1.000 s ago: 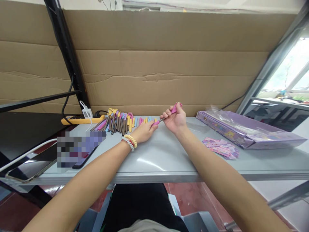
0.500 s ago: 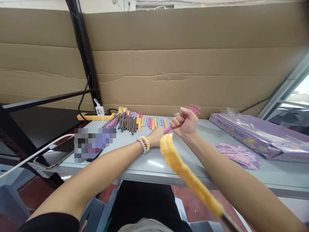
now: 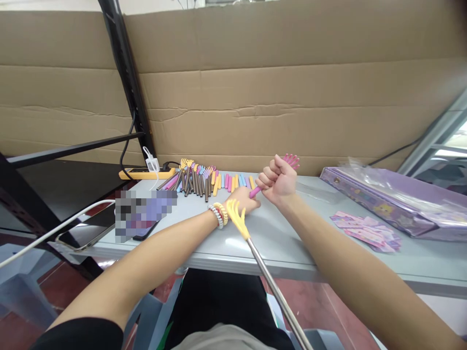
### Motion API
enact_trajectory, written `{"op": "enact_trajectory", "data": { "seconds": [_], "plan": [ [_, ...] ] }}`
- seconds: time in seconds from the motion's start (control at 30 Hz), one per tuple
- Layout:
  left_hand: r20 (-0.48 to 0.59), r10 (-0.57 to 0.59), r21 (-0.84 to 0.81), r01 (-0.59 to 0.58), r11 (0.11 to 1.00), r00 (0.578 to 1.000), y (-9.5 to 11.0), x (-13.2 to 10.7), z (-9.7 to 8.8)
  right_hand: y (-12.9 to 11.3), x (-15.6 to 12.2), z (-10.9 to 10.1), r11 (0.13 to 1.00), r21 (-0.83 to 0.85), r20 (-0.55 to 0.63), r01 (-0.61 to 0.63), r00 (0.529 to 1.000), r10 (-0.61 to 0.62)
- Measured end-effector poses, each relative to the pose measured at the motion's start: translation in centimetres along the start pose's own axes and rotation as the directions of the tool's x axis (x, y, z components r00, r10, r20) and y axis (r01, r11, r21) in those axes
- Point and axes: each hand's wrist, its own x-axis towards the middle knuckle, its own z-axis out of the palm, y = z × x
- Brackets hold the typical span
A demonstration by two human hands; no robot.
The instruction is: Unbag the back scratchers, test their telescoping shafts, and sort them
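Observation:
My right hand [image 3: 278,181] is closed around a pink back scratcher [image 3: 292,160], whose small hand-shaped head sticks out beyond the fist. The lower end of its handle points at my left hand [image 3: 241,198], low over the table with coiled bands at the wrist. The fingers of that hand are partly hidden. In front of it, close to the camera, a yellow back scratcher [image 3: 239,221] on a long metal rod slants in from below; its far end is out of view. Back scratchers [image 3: 195,182] lie piled to the left, beside a row of coloured handles [image 3: 233,183].
Pink printed cards [image 3: 367,231] and a purple box [image 3: 386,206] with clear plastic on it are at the right. Phones [image 3: 87,227], a white cable and a yellow power strip [image 3: 138,173] are at the left. Cardboard [image 3: 233,97] stands behind the grey table [image 3: 204,243].
The yellow back scratcher has swung left and away from the camera, so its head and rod now show. My left hand has come slightly apart from the pink handle's end. The view has shifted slightly.

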Motion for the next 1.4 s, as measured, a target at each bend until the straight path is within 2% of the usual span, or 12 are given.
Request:
{"op": "enact_trajectory", "data": {
  "seconds": [0.17,0.3,0.4,0.5,0.57,0.7,0.83,0.9,1.03,1.17,1.3,1.4],
  "plan": [
    [-0.100,0.112,0.026,-0.110,0.994,0.989,-0.3,0.0,-0.4,-0.1,1.0,-0.9,0.997,-0.027,0.007,0.068,0.998,-0.068],
    [-0.148,0.204,0.304,-0.151,0.940,0.968,-0.3,-0.4,-1.8,0.7,2.0,-1.9,0.936,-0.333,-0.067,0.111,0.988,-0.141],
    [-0.260,0.188,0.495,-0.037,0.868,0.947,-0.7,-0.4,-3.3,1.5,2.6,-3.2,0.767,-0.620,0.062,0.165,0.985,-0.162],
    [-0.435,0.171,0.520,0.091,0.849,0.884,-1.7,-0.2,-4.9,1.7,3.4,-5.3,0.527,-0.822,0.148,0.215,0.975,-0.167],
    [-0.520,0.159,0.495,0.145,0.857,0.839,-2.5,0.1,-6.0,1.4,4.2,-7.2,0.387,-0.910,0.078,0.150,0.977,-0.196],
    [-0.631,0.179,0.458,0.176,0.872,0.755,-3.5,0.4,-7.0,0.3,5.9,-12.0,0.142,-0.987,-0.115,-0.081,0.961,-0.252],
    [-0.679,0.243,0.439,0.119,0.890,0.693,-3.2,0.4,-6.9,-0.4,6.7,-15.4,0.027,-0.958,-0.283,-0.287,0.919,-0.276],
    [-0.669,0.255,0.444,0.100,0.891,0.698,-2.9,0.2,-6.7,-0.4,6.9,-15.9,-0.027,-0.935,-0.338,-0.355,0.909,-0.244],
    [-0.633,0.213,0.445,0.124,0.887,0.744,-2.8,0.0,-6.5,0.3,7.0,-15.5,-0.145,-0.902,-0.388,-0.406,0.911,-0.138],
    [-0.603,0.176,0.351,0.060,0.935,0.778,-3.1,0.2,-6.5,0.8,6.9,-15.6,-0.153,-0.903,-0.384,-0.400,0.915,-0.128],
    [-0.544,0.072,0.071,-0.040,0.997,0.836,-3.5,0.8,-6.6,0.9,6.7,-15.6,-0.207,-0.896,-0.377,-0.392,0.920,-0.110],
    [-0.381,-0.062,-0.256,-0.041,0.966,0.922,-3.6,0.9,-6.6,0.7,6.4,-15.1,-0.264,-0.879,-0.392,-0.396,0.917,-0.071]
  ]
}}
